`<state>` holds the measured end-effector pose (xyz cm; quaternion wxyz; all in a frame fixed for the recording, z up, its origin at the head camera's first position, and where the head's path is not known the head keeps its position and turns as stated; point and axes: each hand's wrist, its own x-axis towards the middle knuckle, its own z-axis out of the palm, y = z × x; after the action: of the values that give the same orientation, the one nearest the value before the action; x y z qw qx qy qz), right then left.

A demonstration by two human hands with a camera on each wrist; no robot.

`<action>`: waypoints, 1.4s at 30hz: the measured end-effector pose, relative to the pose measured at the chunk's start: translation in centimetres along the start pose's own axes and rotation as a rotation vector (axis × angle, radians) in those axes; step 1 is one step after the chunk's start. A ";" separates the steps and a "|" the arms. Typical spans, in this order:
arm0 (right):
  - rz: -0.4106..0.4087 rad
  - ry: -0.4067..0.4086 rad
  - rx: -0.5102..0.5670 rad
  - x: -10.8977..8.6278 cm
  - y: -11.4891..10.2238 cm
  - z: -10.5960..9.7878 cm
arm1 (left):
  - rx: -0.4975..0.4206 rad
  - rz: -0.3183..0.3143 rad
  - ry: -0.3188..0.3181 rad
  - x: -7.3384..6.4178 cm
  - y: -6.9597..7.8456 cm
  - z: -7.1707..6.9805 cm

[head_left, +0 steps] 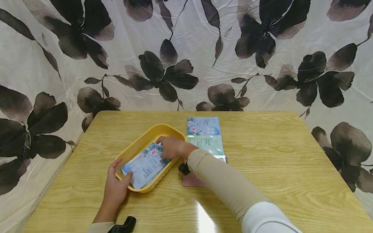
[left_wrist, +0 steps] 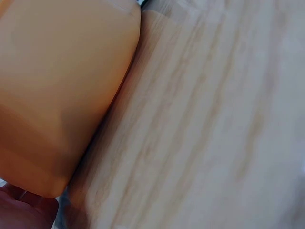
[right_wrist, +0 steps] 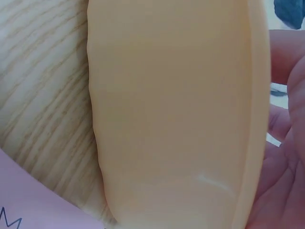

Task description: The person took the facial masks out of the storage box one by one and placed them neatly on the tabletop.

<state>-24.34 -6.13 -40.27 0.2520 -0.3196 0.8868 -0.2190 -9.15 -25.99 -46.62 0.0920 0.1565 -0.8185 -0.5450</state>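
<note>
A yellow plastic basket (head_left: 136,143) sits at an angle on the table. My left hand (head_left: 115,186) grips its near-left end, thumb over the rim and fingers along the outside; in the left wrist view the basket's wall (left_wrist: 66,86) fills the upper left. Inside lies a flat blue floral packet (head_left: 144,166), with the edge of another beneath it. My right hand (head_left: 172,147) reaches over the right rim to the packet's far end, and hides that end. In the right wrist view, the basket wall (right_wrist: 171,109) covers part of this hand; whether it pinches the packet cannot be told.
Right of the basket lies a column of flat items: a blue floral packet (head_left: 203,126), a green packet (head_left: 208,144), a white-edged item (head_left: 221,158) and a pink item (head_left: 193,180), partly under my right forearm. A flower-printed cloth (head_left: 186,42) hangs behind the wooden table (head_left: 276,161).
</note>
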 end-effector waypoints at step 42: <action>-0.171 -0.098 0.314 -0.2 -1.5 0.7 | 0.009 0.009 -0.003 0.0 0.0 0.0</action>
<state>-23.10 -7.24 -39.91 0.3220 -0.3610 0.7978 -0.3598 -9.16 -25.99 -46.57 0.0923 0.1525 -0.8218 -0.5412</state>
